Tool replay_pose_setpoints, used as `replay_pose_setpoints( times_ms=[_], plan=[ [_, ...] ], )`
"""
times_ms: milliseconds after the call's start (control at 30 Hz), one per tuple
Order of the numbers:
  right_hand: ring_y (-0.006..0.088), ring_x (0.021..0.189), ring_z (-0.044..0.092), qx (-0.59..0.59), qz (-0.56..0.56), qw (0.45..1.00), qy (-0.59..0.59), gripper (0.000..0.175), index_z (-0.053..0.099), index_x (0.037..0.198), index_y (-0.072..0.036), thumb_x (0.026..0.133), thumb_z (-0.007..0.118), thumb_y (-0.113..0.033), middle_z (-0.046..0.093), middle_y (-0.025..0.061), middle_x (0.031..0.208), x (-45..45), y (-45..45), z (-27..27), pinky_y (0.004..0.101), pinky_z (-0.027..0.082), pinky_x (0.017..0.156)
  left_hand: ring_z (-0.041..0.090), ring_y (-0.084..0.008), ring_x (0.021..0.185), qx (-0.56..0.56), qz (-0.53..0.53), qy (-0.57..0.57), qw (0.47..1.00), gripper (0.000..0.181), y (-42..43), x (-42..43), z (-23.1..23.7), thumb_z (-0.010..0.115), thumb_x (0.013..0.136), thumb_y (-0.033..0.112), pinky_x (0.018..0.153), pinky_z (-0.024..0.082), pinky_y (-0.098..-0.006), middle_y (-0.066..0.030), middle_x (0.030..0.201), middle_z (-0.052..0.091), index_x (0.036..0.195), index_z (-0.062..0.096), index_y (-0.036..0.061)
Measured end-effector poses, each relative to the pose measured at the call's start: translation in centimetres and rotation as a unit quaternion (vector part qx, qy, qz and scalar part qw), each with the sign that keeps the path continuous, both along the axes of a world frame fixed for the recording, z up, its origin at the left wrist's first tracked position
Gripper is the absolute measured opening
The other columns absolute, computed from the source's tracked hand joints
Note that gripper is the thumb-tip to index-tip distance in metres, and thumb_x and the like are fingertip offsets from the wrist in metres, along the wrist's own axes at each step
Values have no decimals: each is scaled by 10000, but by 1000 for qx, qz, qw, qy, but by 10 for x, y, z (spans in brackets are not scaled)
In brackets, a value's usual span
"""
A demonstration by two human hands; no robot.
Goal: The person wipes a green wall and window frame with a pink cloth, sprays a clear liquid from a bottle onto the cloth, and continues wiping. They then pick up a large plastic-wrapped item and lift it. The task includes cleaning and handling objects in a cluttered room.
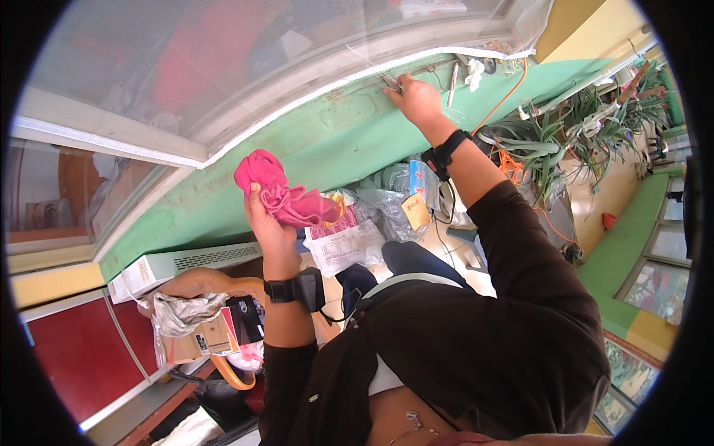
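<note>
My left hand [269,228] grips a bunched pink cloth [284,195] and holds it up in front of the green wall. At the green window ledge [334,106], my right hand [419,99] has its fingers closed on some thin, pale strands [385,73], which stick out on both sides of it. Whether they are wire or plastic I cannot tell. Close to the right hand on the ledge lie a slim white pen-like stick [452,85] and a crumpled white tissue [474,74]. A white-framed mesh window screen [251,89] rises behind the ledge.
Plastic bags [385,203] and a printed paper bag [334,245] crowd the floor by the wall. An orange cord [505,95] hangs down near spiky potted plants [535,139]. To the left, cardboard boxes [209,334] and a grey cloth [187,312] sit on a wooden chair [201,281].
</note>
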State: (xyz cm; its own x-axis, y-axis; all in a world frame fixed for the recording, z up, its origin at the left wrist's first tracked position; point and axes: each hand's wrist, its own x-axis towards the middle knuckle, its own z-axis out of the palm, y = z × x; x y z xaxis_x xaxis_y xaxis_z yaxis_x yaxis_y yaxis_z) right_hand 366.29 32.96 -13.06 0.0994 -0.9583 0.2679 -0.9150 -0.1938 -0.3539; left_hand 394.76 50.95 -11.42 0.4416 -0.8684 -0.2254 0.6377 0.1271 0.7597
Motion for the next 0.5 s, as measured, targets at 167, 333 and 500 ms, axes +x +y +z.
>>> replay_pose_setpoints(
  times_ms=[167,333,500],
  plan=[
    [338,659,608,-15,-19,997,-74,318,569,806,-50,828,566,-367,623,148,680,-1,9,11,432,485,580,564,-215,954,5,-17,-12,1000,449,-5,-16,5,593,848,308,777,515,-389,-101,1086,539,1168,448,28],
    [350,607,591,-41,39,996,-64,256,588,827,-54,852,535,-303,596,164,634,-10,30,34,451,467,538,566,-214,950,0,-33,-14,999,449,-8,-27,7,586,852,310,762,525,-393,-102,1088,537,1169,442,27],
    [338,568,578,-47,85,994,-39,158,610,838,-63,827,576,-217,569,153,582,-51,54,48,405,457,515,573,-211,933,5,-17,-21,1000,434,-13,-36,6,579,858,301,766,526,-384,-103,1091,542,1168,447,28]
  ],
)
